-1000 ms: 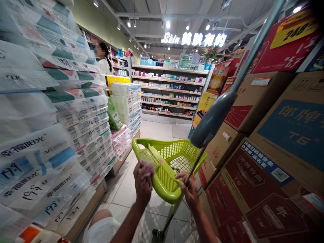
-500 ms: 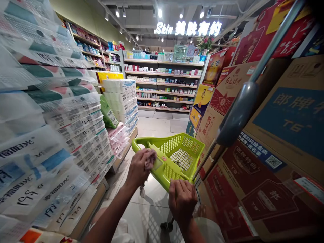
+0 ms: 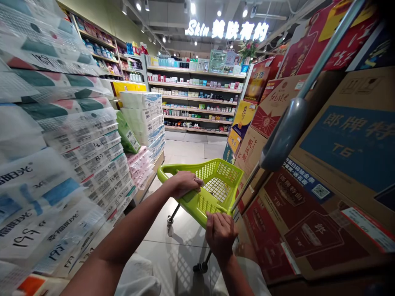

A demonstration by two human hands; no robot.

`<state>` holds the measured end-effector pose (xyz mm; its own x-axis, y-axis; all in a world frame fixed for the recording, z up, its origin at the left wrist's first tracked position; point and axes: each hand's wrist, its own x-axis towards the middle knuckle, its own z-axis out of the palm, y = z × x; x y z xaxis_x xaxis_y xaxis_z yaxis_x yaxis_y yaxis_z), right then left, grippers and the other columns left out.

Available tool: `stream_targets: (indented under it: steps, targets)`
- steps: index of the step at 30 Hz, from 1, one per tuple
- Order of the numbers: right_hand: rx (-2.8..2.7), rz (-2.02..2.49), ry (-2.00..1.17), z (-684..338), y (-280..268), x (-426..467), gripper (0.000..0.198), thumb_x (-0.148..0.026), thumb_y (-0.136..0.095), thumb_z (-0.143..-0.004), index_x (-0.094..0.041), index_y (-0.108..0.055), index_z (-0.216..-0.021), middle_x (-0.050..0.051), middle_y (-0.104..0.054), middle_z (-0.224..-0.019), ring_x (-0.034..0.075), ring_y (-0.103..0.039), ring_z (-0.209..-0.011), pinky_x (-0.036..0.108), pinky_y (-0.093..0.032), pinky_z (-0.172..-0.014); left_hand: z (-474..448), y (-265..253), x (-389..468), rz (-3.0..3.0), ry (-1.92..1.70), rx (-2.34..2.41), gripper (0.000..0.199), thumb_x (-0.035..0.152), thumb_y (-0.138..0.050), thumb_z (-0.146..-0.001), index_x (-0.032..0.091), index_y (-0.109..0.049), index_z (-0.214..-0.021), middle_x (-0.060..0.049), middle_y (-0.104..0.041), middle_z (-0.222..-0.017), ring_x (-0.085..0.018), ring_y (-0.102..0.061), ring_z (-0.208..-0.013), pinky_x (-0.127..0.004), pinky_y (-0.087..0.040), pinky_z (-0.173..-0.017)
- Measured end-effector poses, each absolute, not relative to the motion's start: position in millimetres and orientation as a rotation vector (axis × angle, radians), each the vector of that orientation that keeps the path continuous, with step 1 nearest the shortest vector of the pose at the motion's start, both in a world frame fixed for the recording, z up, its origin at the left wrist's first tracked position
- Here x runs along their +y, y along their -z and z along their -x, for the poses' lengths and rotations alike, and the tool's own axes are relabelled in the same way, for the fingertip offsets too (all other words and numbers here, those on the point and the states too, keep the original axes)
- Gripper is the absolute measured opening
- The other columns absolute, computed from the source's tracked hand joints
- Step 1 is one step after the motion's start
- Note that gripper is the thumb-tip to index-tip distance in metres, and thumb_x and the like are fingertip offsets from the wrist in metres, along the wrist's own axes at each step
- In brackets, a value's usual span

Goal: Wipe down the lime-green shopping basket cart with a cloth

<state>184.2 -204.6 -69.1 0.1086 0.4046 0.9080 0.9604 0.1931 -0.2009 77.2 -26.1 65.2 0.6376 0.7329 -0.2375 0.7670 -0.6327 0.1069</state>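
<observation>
Lime-green cart, latticed basket, curved rim

- White, creased clothing covers both legs, on the near side of the cart.
- Left hand, over the cart: bare, forearm uncovered.
- Right hand, at the cart's near rim: likewise bare.

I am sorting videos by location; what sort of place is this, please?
Probably a supermarket: a green shopping cart, stocked shelves, and stacked packs with handwritten numbers, likely prices.
</observation>
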Motion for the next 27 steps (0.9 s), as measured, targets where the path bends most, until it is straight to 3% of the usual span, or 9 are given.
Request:
stream_targets:
  steps: [3, 7, 10, 13, 16, 19, 23, 27]
  targets:
    - [-1.448, 1.397, 0.712, -185, 69, -207, 0.03, -0.018, -0.049, -0.105, -0.02, -0.068, -0.083, 0.0, -0.073, -0.072, 0.018, -0.062, -0.072, 0.032, -0.044, -0.084, -78, -54, -38, -2.75, 0.194, 1.192, 0.03, 0.043, -0.059, -0.083, 0.02, -0.077, -0.088, -0.013, -0.077, -0.097, -0.032, -0.071, -0.095, -0.041, -0.052, -0.083]
    - [-1.436, 1.381, 0.715, -192, 69, -211, 0.028, -0.017, -0.049, -0.104, -0.02, -0.069, -0.085, 0.001, -0.072, -0.073, 0.018, -0.062, -0.072, 0.032, -0.045, -0.084, -61, -17, -85, -2.898, -0.524, 1.075, 0.036, 0.021, -0.054, -0.085, 0.02, -0.075, -0.114, -0.011, -0.074, -0.118, -0.029, -0.066, -0.112, -0.044, -0.05, -0.102]
    - [-1.462, 1.35, 0.704, -197, 71, -212, 0.026, -0.016, -0.051, -0.103, -0.02, -0.07, -0.085, 0.0, -0.072, -0.072, 0.018, -0.062, -0.071, 0.032, -0.046, -0.082, -40, 5, -111, -2.82, -0.955, 1.029, 0.048, 0.018, -0.055, -0.086, 0.02, -0.068, -0.132, -0.011, -0.07, -0.129, -0.028, -0.062, -0.122, -0.047, -0.045, -0.113]
    - [-1.5, 1.302, 0.698, -200, 72, -211, 0.024, -0.015, -0.052, -0.102, -0.02, -0.07, -0.089, 0.0, -0.072, -0.073, 0.017, -0.064, -0.07, 0.031, -0.046, -0.081, -23, -2, -101, -2.704, -0.917, 1.117, 0.045, 0.016, -0.054, -0.085, 0.02, -0.071, -0.126, -0.01, -0.073, -0.124, -0.027, -0.065, -0.115, -0.043, -0.05, -0.105]
    - [-1.519, 1.263, 0.702, -201, 71, -208, 0.022, -0.013, -0.052, -0.101, -0.02, -0.07, -0.091, 0.0, -0.072, -0.074, 0.016, -0.065, -0.071, 0.031, -0.046, -0.08, -15, -29, -65, -2.549, -0.6, 1.382, 0.035, 0.016, -0.053, -0.083, 0.021, -0.078, -0.107, -0.009, -0.077, -0.109, -0.027, -0.069, -0.103, -0.038, -0.053, -0.09]
    - [-1.518, 1.25, 0.689, -201, 69, -207, 0.023, -0.013, -0.051, -0.101, -0.02, -0.069, -0.089, 0.0, -0.072, -0.073, 0.017, -0.064, -0.071, 0.031, -0.045, -0.077, -16, -38, -41, -2.405, -0.51, 1.549, 0.028, 0.027, -0.051, -0.089, 0.022, -0.078, -0.096, -0.008, -0.078, -0.101, -0.028, -0.07, -0.095, -0.039, -0.053, -0.085]
    - [-1.5, 1.232, 0.672, -205, 68, -209, 0.024, -0.013, -0.051, -0.101, -0.02, -0.069, -0.087, 0.0, -0.071, -0.072, 0.016, -0.06, -0.068, 0.031, -0.043, -0.072, -18, 13, -69, -2.386, -1.142, 1.521, 0.034, 0.034, -0.044, -0.096, 0.018, -0.074, -0.099, -0.011, -0.073, -0.093, -0.027, -0.068, -0.09, -0.04, -0.055, -0.082]
    - [-1.548, 1.179, 0.619, -216, 69, -214, 0.025, -0.012, -0.05, -0.102, -0.02, -0.07, -0.089, 0.0, -0.071, -0.071, 0.016, -0.061, -0.066, 0.03, -0.044, -0.072, -14, 85, -109, -2.232, -1.922, 1.238, 0.031, 0.03, -0.046, -0.1, 0.019, -0.066, -0.12, -0.014, -0.068, -0.118, -0.026, -0.066, -0.112, -0.041, -0.055, -0.096]
